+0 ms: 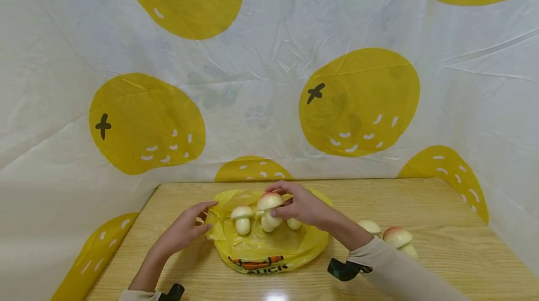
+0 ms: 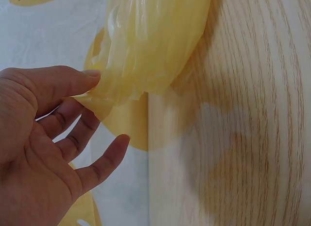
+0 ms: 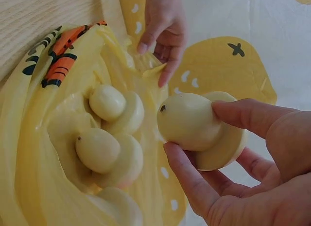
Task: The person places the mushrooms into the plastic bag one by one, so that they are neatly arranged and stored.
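Note:
A yellow plastic bag (image 1: 313, 247) lies spread open on the table, with orange and black print on its near side. My left hand (image 1: 185, 228) pinches the bag's left rim between thumb and fingers, the little finger standing free. Over the bag my right hand (image 1: 307, 208) holds a toy mushroom (image 3: 192, 121) by thumb and fingers, its pale stem facing the right wrist camera and its cap red-tinted on top. Several pale mushrooms lie inside the bag, among them a left one (image 1: 242, 219) and a right one (image 1: 294, 223), the latter partly hidden by my right hand.
Two more mushrooms, a pale one (image 1: 368, 226) and a red-capped one (image 1: 396, 236), lie on the wooden table (image 1: 455, 245) right of the bag, partly behind my right forearm. A white sheet (image 1: 252, 118) with yellow fruit shapes hangs behind the table's far edge.

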A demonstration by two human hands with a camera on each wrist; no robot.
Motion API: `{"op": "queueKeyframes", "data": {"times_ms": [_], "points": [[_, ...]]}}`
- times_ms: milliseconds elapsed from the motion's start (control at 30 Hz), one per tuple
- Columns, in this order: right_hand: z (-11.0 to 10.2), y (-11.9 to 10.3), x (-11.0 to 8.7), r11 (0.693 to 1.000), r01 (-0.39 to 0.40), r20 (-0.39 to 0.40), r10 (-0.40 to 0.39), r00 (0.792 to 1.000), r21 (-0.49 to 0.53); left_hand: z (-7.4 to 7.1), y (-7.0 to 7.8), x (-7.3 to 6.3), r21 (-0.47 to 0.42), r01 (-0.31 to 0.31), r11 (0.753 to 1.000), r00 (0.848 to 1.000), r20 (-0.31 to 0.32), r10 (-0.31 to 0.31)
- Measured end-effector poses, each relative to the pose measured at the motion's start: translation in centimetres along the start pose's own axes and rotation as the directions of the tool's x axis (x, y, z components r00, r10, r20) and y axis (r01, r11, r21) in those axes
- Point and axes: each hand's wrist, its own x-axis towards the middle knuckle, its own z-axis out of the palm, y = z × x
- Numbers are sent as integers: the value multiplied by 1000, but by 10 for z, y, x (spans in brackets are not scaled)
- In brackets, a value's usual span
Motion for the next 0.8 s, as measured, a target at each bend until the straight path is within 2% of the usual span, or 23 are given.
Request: {"op": "queueKeyframes", "data": {"times_ms": [433,800], "points": [[16,12,16,1000,-11,-5,11,1000,9,0,1,1,-7,6,1000,1000,-5,-6],[33,19,26,996,-44,1,44,999,76,1,1,2,6,2,1000,1000,-10,-2]]}}
